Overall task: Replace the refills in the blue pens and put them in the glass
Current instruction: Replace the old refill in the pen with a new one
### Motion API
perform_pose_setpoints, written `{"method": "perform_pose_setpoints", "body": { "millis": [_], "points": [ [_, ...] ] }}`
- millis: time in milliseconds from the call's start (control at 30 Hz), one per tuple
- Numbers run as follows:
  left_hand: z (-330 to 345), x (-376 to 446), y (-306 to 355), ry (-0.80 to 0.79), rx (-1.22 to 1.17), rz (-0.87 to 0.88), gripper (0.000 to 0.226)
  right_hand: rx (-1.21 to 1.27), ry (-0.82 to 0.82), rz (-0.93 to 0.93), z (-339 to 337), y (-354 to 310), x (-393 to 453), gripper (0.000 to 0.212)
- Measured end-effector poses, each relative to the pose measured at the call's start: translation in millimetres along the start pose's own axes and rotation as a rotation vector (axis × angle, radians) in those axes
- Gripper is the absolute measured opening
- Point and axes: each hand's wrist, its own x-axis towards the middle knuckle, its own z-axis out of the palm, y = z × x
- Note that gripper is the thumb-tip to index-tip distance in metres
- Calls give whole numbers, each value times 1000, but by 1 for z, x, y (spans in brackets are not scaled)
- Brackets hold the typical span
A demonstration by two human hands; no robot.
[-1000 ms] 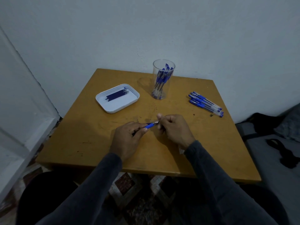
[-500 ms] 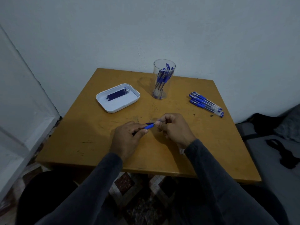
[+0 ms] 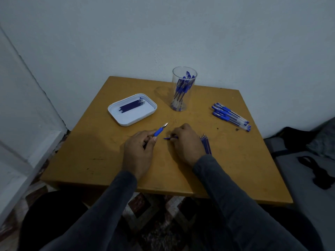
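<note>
My left hand [image 3: 139, 151] grips a blue pen [image 3: 160, 130] with its metal tip pointing up and to the right. My right hand [image 3: 186, 142] lies curled on the table and pinches a small blue piece, probably the pen's cap [image 3: 170, 138]. Several loose refills [image 3: 206, 144] lie just right of that hand. A clear glass [image 3: 183, 91] at the back holds several blue pens. More blue pens [image 3: 231, 116] lie in a row at the right. A white tray [image 3: 116, 113] at the left holds dark refills [image 3: 131, 106].
The yellow-brown wooden table [image 3: 235, 169] stands against a white wall. A white door frame is at the left. Dark fabric and a strap [image 3: 319, 171] lie on a grey surface to the right. Patterned floor shows below the table's front edge.
My hands have come apart. The left one has kept the pen and tilted its tip upward. The right one has dropped to the table with a small blue piece.
</note>
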Motion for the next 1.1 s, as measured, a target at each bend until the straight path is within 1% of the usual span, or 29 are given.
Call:
{"method": "perform_pose_setpoints", "body": {
  "millis": [67, 100, 200, 267, 367, 433, 567, 833, 933, 1100],
  "points": [
    [0, 0, 0, -5, 9, 4, 23, 22, 16, -11, -2, -2, 0, 18],
    [-1, 0, 1, -5, 10, 1, 23, 86, 30, -7, -4, -3, -1, 14],
    [-1, -1, 2, -15, 17, -4, 22, 357, 104, 4, -10, -3, -10, 6],
    [-1, -1, 1, -27, 12, 14, 22, 541, 129, 58, -14, -2, -15, 3],
    [0, -1, 0, -54, 1, 36, 21, 935, 61, 150, -19, -1, -21, 8],
    [0, -2, 0, -63, 9, 59, 20, 1060, 65, 140, -21, 0, -23, 10],
    [0, -2, 0, -86, 48, 80, 21, 1033, 88, 116, -21, 5, -24, 13],
    [-1, -2, -2, -124, 69, 108, 21, 925, 11, 79, -22, 4, -27, 19],
    [0, -2, -2, -130, 56, 132, 22, 980, -14, 88, -22, 2, -28, 24],
    [-1, -2, -1, -141, 43, 145, 22, 1045, 67, 86, -15, 4, -29, 18]
  ]
}}
